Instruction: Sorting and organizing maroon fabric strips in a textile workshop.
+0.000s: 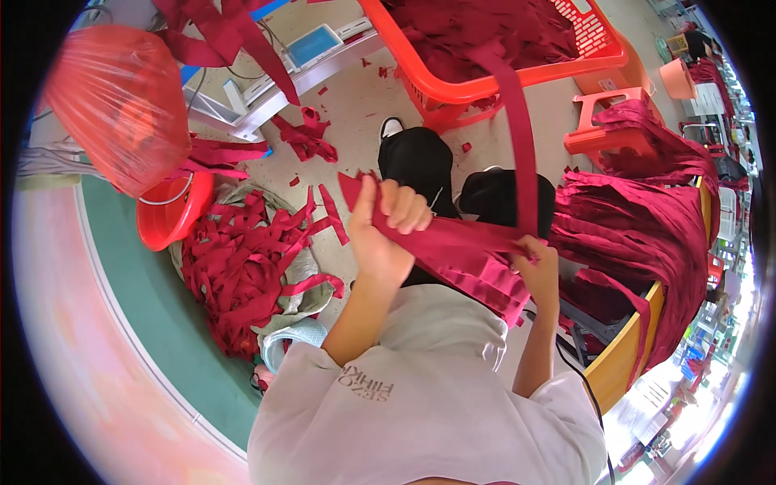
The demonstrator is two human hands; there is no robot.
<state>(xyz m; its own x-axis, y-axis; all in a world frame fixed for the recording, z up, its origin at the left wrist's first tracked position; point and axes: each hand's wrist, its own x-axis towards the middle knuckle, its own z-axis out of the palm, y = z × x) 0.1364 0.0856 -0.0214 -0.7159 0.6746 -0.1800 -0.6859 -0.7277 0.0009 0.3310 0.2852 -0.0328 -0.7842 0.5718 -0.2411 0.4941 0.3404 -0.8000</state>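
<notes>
My left hand (381, 242) is closed around the end of a crimson fabric strip (461, 235), the thumb pressed on it. The strip stretches across my lap to my right hand (540, 273), whose fingers pinch it at the other side. From the right hand a crimson band (517, 133) runs up to the red plastic basket (477, 87), which is heaped with the same cloth. More crimson cloth (485, 283) lies in folds on my lap below the stretched strip.
A sack at left holds a pile of strips (234, 279), beside a red bucket (168, 217) and a red plastic bag (121, 105). Crimson fabric (638, 214) drapes over a wooden-edged table at right, near a red stool (602, 133). Scraps (307, 133) litter the floor.
</notes>
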